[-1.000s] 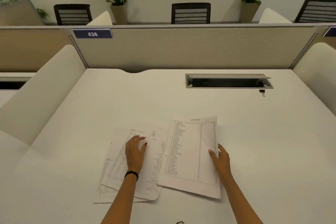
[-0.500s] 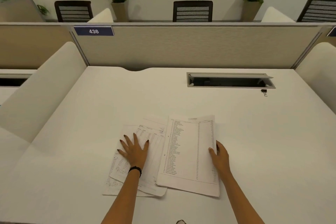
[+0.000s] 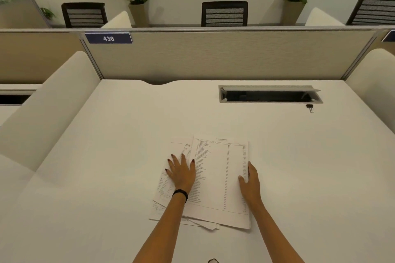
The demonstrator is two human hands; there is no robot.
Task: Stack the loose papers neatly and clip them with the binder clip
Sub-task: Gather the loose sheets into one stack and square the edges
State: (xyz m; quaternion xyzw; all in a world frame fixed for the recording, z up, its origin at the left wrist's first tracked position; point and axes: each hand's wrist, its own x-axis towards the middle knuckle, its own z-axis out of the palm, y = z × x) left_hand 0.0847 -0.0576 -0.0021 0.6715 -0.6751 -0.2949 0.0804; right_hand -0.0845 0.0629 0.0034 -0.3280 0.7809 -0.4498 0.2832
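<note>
Now that the left hand, fingers splayed flat, has slid the lower sheets rightward under the top sheet, steadied at its edge by the straight-fingered right hand, squaring remains, and the binder clip lies well beyond the right fingertips.

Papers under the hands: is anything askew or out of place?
The papers are not squared: lower sheets fan out to the left and poke past the near edge of the top sheet. The left hand presses them flat; the right hand rests at the right edge. The binder clip lies far off beside the cable hatch.
</note>
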